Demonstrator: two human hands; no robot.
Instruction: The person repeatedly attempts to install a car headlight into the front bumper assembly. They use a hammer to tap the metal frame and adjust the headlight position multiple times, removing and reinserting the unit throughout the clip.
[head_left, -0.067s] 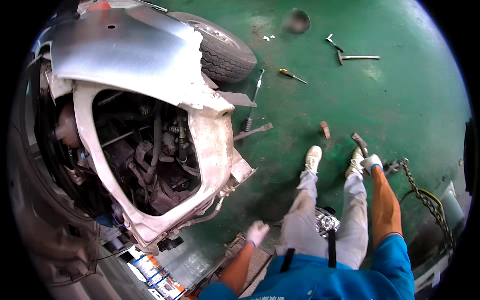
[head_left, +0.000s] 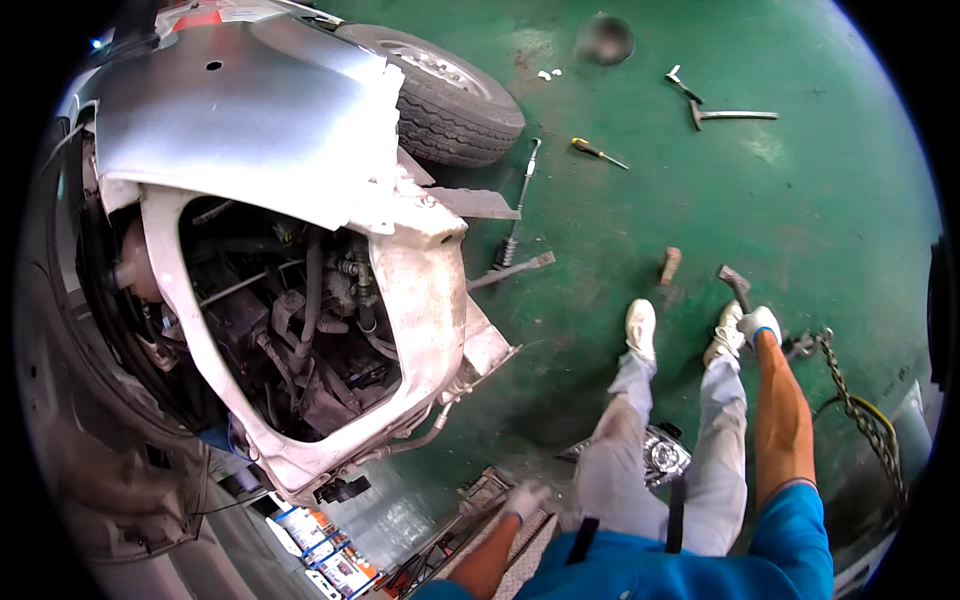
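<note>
Your gloved right hand [head_left: 758, 323] grips a hammer [head_left: 737, 287] low at the right, beside your shoes. Your left hand [head_left: 524, 497] hangs loosely open near a floor jack [head_left: 470, 510]. A chain [head_left: 858, 405] lies right; stripped car front [head_left: 300, 250] crowds left.

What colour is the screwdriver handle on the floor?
Yellow and black; the screwdriver shows best in the head view.
</note>
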